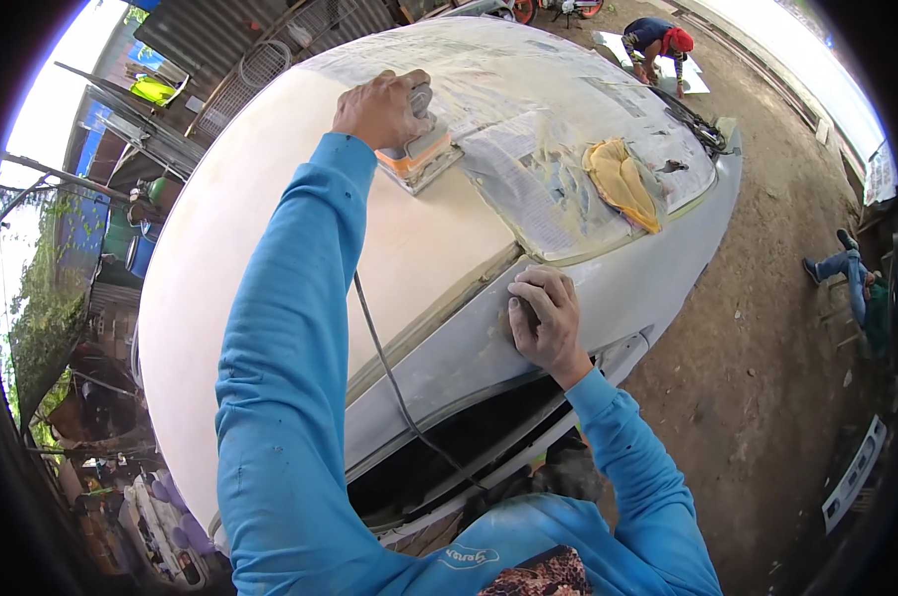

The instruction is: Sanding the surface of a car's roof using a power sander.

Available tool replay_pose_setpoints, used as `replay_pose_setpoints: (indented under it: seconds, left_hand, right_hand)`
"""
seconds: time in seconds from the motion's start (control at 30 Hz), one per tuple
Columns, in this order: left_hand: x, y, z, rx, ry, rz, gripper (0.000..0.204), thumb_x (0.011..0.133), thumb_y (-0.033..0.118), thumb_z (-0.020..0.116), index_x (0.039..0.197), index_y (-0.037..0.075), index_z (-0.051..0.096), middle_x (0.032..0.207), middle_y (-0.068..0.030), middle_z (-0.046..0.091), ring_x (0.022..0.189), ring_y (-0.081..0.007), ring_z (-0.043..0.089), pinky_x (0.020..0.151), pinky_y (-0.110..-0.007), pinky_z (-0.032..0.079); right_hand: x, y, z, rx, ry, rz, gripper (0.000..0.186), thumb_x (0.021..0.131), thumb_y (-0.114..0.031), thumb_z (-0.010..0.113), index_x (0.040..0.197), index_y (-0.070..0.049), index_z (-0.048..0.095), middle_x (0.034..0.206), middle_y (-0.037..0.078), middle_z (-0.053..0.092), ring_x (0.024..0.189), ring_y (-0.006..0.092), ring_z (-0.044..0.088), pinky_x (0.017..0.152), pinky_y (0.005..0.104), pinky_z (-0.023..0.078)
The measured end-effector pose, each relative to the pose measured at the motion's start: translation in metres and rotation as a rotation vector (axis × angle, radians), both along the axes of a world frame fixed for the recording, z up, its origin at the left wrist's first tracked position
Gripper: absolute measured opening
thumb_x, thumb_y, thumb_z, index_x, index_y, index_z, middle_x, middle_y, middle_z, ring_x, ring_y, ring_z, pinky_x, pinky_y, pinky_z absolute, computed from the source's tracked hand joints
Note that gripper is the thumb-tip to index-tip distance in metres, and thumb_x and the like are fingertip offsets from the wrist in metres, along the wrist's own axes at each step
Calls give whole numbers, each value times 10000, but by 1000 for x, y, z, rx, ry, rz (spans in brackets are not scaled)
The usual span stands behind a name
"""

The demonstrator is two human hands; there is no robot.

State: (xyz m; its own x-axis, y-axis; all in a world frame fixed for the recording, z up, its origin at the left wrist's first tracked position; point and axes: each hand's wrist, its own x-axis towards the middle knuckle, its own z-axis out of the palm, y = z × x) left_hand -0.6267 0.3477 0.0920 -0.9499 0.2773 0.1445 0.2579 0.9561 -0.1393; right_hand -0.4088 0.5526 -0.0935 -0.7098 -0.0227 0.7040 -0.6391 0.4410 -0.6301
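Observation:
With my left arm stretched forward, my left hand (374,111) is closed over the top of an orange and grey power sander (419,159). The sander's flat pad lies on the off-white car roof (419,228), near the edge of the papered windshield. My right hand (550,323) rests on the grey body beside the windshield corner, fingers curled in. Something dark shows between its thumb and fingers, too shadowed to make out. A grey cord (384,348) runs across the roof edge and down past the open door gap.
Dusty newspaper (513,174) masks the windshield, with a yellow cloth pad (622,184) on it. A person in a red head covering (657,45) bends over white sheets beyond the car. Another person's legs (851,273) show at right. A pale panel (854,475) lies on the dirt.

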Motion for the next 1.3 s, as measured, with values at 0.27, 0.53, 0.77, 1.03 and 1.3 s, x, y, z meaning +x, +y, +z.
replay_pose_setpoints:
  seconds: [0.27,0.53,0.77,1.03,1.3]
  left_hand:
    - [34,10,-1,29,-76,-75,660,741,392,788,1360,225,629,1129,-120,683,1060,-330,687,921,-452,550]
    - [3,8,5,4,-23,55,660,767,372,758,1388,227,588,1187,-141,678,1094,-363,681,946,-466,538]
    - [47,31,6,43,-70,52,662,768,349,777,1384,208,583,1188,-183,656,1102,-370,675,932,-486,539]
    - [133,59,9,135,-110,43,622,874,436,696,1407,149,554,1214,-237,629,1065,-440,672,909,-513,544]
    - [169,25,-7,653,-40,-16,535,1024,319,500,1496,71,446,1396,-264,540,1206,-474,571,1037,-512,473]
  right_hand:
    - [0,0,1,6,-5,8,218,787,-14,702,996,-57,659,1048,92,638,1028,320,611,915,422,476]
    - [0,0,-2,-5,-6,14,194,800,-16,682,990,-53,660,1044,106,634,1031,330,610,910,426,483]
    - [2,2,-1,-10,11,14,189,817,-30,684,1001,-54,650,1039,110,642,1019,347,620,918,439,485]
    - [-4,-45,52,-77,-87,-70,863,768,-113,777,1497,9,330,1428,252,473,1329,408,471,1116,496,382]
    - [-61,-79,86,-119,-260,68,1189,729,-253,898,1553,45,94,1385,275,555,1276,423,557,1034,470,466]
